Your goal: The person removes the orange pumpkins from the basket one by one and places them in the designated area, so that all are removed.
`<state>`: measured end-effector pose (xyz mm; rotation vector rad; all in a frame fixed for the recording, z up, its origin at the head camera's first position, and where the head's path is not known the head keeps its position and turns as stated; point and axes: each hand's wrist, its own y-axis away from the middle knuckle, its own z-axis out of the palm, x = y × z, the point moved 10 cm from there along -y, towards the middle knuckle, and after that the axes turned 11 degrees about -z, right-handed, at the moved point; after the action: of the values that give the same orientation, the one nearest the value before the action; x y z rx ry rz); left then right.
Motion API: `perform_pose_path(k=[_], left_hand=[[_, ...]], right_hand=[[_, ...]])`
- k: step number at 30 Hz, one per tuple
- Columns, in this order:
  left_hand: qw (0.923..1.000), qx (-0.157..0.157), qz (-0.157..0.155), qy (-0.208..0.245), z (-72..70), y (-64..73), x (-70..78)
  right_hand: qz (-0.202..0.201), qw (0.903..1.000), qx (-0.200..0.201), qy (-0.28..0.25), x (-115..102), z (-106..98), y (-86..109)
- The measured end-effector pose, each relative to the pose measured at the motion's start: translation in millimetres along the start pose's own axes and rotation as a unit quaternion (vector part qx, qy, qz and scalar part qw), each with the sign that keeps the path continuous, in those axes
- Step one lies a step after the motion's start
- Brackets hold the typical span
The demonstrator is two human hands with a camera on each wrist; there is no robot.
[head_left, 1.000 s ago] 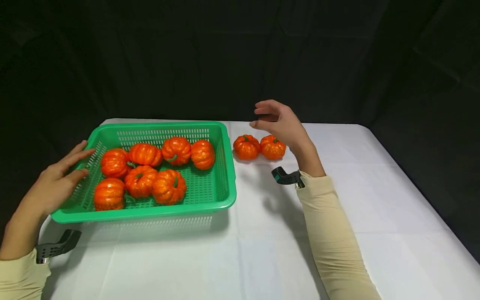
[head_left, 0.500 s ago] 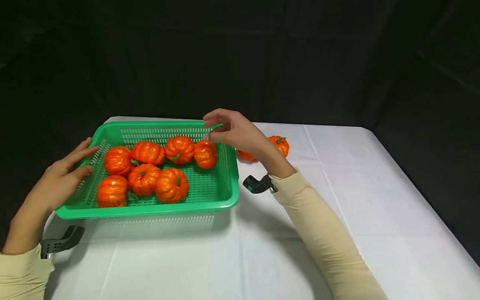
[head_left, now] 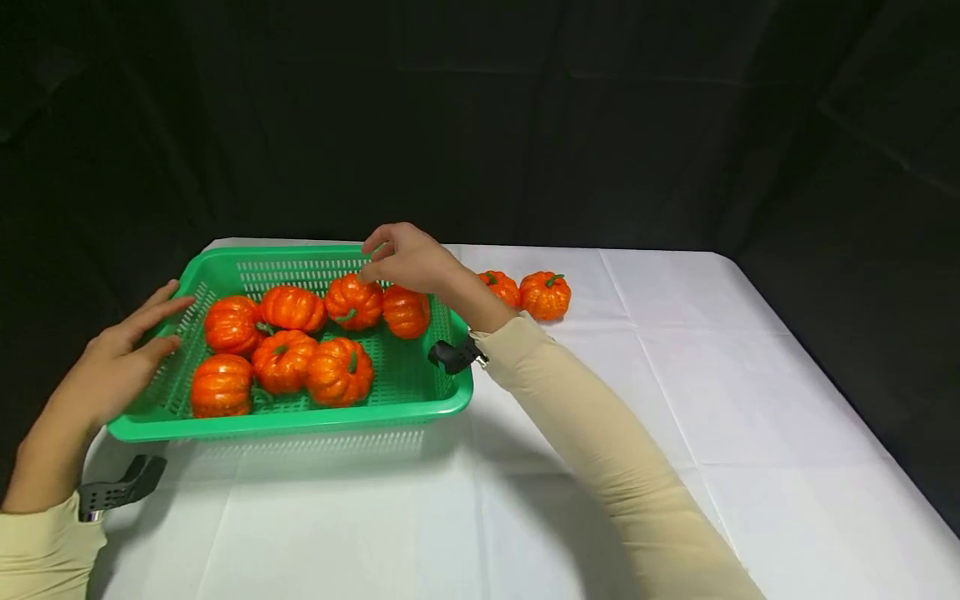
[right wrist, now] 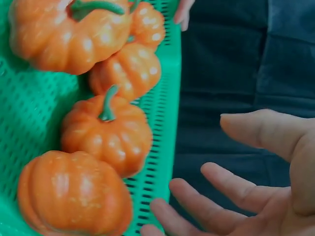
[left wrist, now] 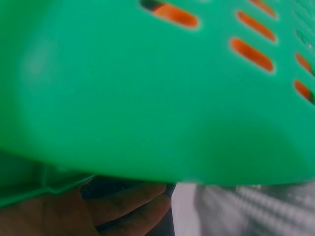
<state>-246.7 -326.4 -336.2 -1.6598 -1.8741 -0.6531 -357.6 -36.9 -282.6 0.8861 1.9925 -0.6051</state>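
My left hand (head_left: 112, 367) rests at the left rim of a green perforated basket (head_left: 285, 427), its fingers loosely extended. In the left wrist view, the basket wall (left wrist: 147, 103) fills most of the picture and two fingers (left wrist: 128, 206) show below it. My right hand (head_left: 412, 257) hovers over the basket's back right part, above an orange toy pumpkin (head_left: 407, 314) and close to another pumpkin (head_left: 352, 302). Seen from the right wrist, its fingers (right wrist: 206, 204) and thumb are spread with nothing between them. Several glossy pumpkins with green stems lie in the basket.
Two more pumpkins sit outside the basket on the white cloth (head_left: 750, 400): one (head_left: 501, 287) partly behind my right forearm, the other (head_left: 545, 296) to its right. A black curtain (head_left: 480, 117) hangs behind the table.
My right hand has swung left, from above the two pumpkins on the cloth to over the basket's back right. My left hand stays at the rim, and the pumpkins keep their places.
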Motion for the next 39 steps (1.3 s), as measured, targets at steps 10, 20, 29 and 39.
perform_pose_path(k=[10, 20, 29, 39], left_hand=[[1.0, 0.003, 0.009, 0.003, 0.8, -2.2, 5.6], [0.9999, 0.005, 0.007, 0.008, 0.2, -0.5, 6.7], [1.0, 0.001, 0.004, 0.008, -0.6, 0.9, 7.2], [1.0, 0.0, 0.001, 0.007, -2.5, 4.2, 5.2]], right_hand=[[0.046, 0.9977, -0.006, 0.05, 31.8, -0.8, -12.7], [0.079, 0.9933, -0.071, 0.045, 48.5, 6.6, -20.2], [0.08, 0.9887, -0.121, 0.038, 52.4, 12.0, -19.8], [0.081, 0.9826, -0.158, 0.054, 51.6, 19.6, -15.5]])
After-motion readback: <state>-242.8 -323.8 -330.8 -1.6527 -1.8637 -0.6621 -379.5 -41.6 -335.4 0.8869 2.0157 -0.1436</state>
